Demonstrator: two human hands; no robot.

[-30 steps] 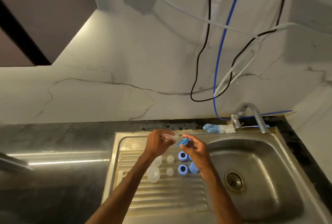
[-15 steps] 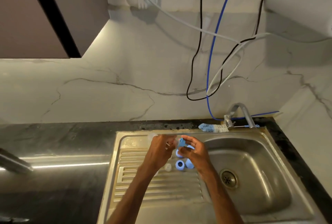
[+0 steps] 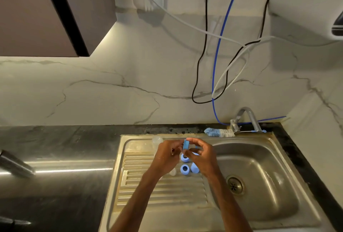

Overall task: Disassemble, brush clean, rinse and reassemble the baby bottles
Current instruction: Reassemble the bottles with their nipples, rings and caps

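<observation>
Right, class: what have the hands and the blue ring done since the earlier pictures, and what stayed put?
The right hand, pinching the blue ring throughout, has turned it up on edge and closed in on the left hand. Whether the left hand holds anything is unclear. The other blue rings on the drainboard and the bottle brush by the tap stayed put.

Blue screw ring (image 3: 185, 144) pinched on edge in right hand (image 3: 202, 157), close against clear bottle (image 3: 157, 141) gripped in left hand (image 3: 167, 154), with three more blue rings (image 3: 185, 169) and a small clear part (image 3: 173, 172) loose on the drainboard (image 3: 163, 191) beneath, and bottle brush (image 3: 219, 132) flat along the sink (image 3: 274, 139) back rim.
</observation>
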